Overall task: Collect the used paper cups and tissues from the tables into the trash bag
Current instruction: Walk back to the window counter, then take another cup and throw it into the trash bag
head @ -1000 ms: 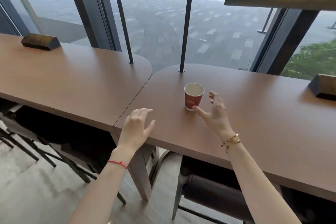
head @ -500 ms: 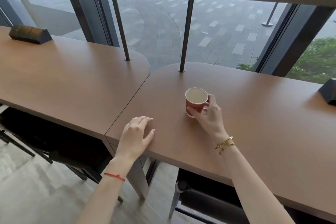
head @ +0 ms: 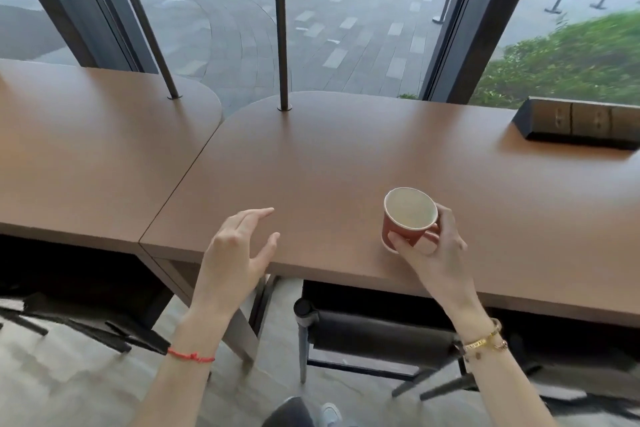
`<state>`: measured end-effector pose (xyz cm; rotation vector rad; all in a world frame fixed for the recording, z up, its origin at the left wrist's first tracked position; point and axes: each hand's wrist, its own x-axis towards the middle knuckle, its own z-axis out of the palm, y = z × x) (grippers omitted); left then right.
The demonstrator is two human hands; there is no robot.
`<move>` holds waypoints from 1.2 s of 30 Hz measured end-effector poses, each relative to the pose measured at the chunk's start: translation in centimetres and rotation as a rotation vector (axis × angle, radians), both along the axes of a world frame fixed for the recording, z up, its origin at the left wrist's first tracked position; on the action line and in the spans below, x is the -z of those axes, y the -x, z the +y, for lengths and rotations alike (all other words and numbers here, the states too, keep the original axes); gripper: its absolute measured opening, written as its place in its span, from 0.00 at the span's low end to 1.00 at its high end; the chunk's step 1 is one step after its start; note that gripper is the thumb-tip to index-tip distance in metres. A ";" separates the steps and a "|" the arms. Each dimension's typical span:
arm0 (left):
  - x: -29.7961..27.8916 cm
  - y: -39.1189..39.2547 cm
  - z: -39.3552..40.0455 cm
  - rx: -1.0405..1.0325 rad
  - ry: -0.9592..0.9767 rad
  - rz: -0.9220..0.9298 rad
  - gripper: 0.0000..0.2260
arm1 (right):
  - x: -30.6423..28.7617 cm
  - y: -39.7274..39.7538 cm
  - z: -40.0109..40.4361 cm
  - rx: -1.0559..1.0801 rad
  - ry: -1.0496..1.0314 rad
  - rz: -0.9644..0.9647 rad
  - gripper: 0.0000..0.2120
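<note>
The right hand [head: 429,250] grips the little red paper cup [head: 408,218] just above the brown wooden table [head: 329,156]. The left hand [head: 239,246] hovers with fingers spread, holding nothing. There may be drink inside; tipping could spill it.

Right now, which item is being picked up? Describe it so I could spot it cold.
Find the right-hand brown table by the window, with the socket box at its far right. Near its front edge, the right hand grips a paper cup. It is the only cup in view: red outside, pale inside, white rim.
</note>
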<state>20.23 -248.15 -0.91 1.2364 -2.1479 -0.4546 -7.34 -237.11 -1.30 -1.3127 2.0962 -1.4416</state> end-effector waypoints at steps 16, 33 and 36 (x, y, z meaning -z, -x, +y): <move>1.0 -1.6 7.2 0.480 -0.054 -0.047 0.18 | 1.4 -9.9 19.1 0.464 0.039 -0.063 0.30; 0.9 3.3 21.3 1.107 -0.046 -0.200 0.17 | 2.1 -22.9 40.8 1.141 0.047 -0.042 0.28; 0.6 5.2 25.5 1.219 -0.050 -0.208 0.17 | 2.3 -24.2 44.4 1.244 0.057 -0.057 0.29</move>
